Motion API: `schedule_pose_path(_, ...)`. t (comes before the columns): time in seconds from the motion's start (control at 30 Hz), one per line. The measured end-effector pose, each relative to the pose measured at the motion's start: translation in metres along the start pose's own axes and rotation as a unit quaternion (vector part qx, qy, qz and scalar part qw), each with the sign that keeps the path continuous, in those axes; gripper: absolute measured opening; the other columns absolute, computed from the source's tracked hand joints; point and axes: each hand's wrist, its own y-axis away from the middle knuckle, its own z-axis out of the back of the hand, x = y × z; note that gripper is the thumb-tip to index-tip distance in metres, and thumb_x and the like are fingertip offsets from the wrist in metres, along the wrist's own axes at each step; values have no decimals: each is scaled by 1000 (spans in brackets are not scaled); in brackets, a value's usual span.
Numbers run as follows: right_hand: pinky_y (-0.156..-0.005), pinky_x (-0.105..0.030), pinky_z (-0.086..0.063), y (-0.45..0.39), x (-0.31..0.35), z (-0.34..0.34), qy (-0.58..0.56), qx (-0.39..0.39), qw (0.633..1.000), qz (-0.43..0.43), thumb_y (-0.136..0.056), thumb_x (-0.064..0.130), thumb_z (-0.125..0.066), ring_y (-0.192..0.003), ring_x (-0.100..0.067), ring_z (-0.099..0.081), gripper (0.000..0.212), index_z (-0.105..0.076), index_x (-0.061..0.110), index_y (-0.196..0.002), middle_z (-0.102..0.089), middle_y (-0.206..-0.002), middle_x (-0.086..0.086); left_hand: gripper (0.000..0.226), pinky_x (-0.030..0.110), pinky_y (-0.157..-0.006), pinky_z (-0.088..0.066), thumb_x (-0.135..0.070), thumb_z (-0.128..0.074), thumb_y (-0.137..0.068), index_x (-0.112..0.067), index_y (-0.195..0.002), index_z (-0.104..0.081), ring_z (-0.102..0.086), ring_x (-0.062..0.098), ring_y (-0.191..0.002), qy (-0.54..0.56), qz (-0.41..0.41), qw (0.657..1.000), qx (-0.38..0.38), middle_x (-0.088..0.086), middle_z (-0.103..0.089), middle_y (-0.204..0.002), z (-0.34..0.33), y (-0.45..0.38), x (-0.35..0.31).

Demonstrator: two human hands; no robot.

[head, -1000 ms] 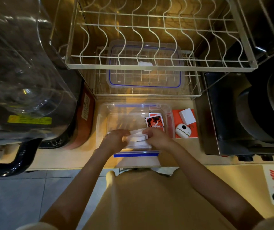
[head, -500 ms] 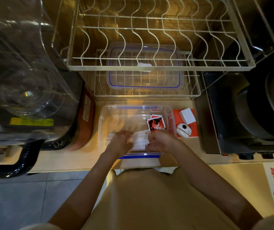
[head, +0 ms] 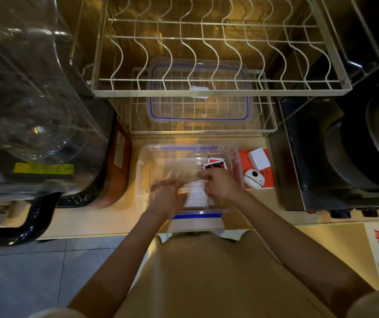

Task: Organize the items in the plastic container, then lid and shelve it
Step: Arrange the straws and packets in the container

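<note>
Both hands have shifted slightly rightward inside the clear plastic container [head: 142, 171] on the counter [head: 119, 216]. Left hand [head: 165, 198] and right hand [head: 220, 183] each grip a stack of white packets [head: 195, 193]. Red-and-black cards [head: 215, 165] lie just beyond; the blue-sealed lid [head: 199, 88] rests on the wire rack [head: 271, 127].
</note>
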Motion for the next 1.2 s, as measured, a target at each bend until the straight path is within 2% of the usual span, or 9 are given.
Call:
schedule_pose_path(0.17, -89, -38, -47, 1, 10, -15, 116, 63, 991, 33, -87, -4, -47, -107, -33, -57, 29, -59, -1, -113, -59, -118, -20, 33, 37, -102, -32, -26, -41, -92, -21, -119, -59, -49, 22, -120, 16, 21, 1000, -5, 4, -58, -129, -1, 1, 0)
schedule_pose_path(0.37, -95, -40, -46, 4, 14, -16, -8, 101, 995, -23, -88, -9, -38, -113, -36, -55, 36, -56, -3, -119, -59, -122, -22, 31, 38, -95, -38, -28, -38, -91, -20, -95, -67, -59, 23, -98, -1, 39, 999, -23, 5, -67, -102, -1, 2, -1)
schedule_pose_path(0.53, -71, -27, -50, 7, 7, -1, -110, 105, 984, -94, -91, -3, -41, -84, -22, -63, 31, -66, -6, -108, -66, -104, -11, 27, 37, -86, -52, -27, -42, -90, -20, -86, -67, -63, 18, -82, 49, 48, 998, -7, 2, -69, -91, -3, 2, -1)
schedule_pose_path(0.63, -74, -37, -53, 3, 0, 3, -138, 71, 976, -156, -91, 6, -49, -78, -27, -65, 23, -66, -8, -98, -67, -93, -19, 21, 40, -80, -56, -24, -45, -88, -20, -86, -66, -64, 19, -81, 64, 55, 996, 6, 3, -70, -91, -5, 0, 2)
schedule_pose_path(0.73, -73, -35, -55, 8, 5, 4, -192, 96, 954, -211, -92, 10, -47, -65, -19, -57, 20, -57, 5, -75, -58, -74, -11, 20, 30, -83, -51, -21, -47, -89, -21, -93, -66, -64, 19, -89, 48, 53, 997, 5, 0, -69, -100, -3, 0, 0)
schedule_pose_path(0.87, -80, -34, -54, 9, 13, 2, -266, 127, 924, -245, -91, 9, -46, -73, -22, -58, 18, -55, 5, -77, -56, -75, -12, 21, 29, -72, -47, -23, -48, -90, -23, -99, -66, -63, 21, -93, 10, 66, 998, -17, 1, -68, -103, -1, -1, 0)
schedule_pose_path(0.97, -93, -38, -52, 11, 11, 3, -265, 135, 923, -244, -92, 8, -47, -94, -31, -63, 14, -59, 1, -87, -62, -94, -19, 19, 29, -67, -46, -18, -47, -88, -22, -91, -66, -63, 25, -92, 28, 60, 998, -12, 6, -68, -97, -4, -3, 5)
schedule_pose_path(1.07, -96, -41, -52, 15, 4, 9, -258, 123, 930, -231, -90, 4, -48, -110, -37, -61, 23, -59, -6, -108, -63, -116, -27, 23, 30, -77, -47, -14, -51, -87, -24, -99, -68, -61, 26, -101, 57, 68, 996, -14, 6, -68, -108, -4, -6, 9)
schedule_pose_path(1.2, -88, -36, -54, 14, -5, 20, -174, 61, 970, -161, -92, 4, -45, -115, -39, -57, 31, -58, -9, -116, -60, -122, -27, 25, 26, -81, -46, -8, -52, -88, -18, -103, -68, -63, 21, -103, 95, 62, 993, -17, 3, -67, -117, -4, -8, 11)
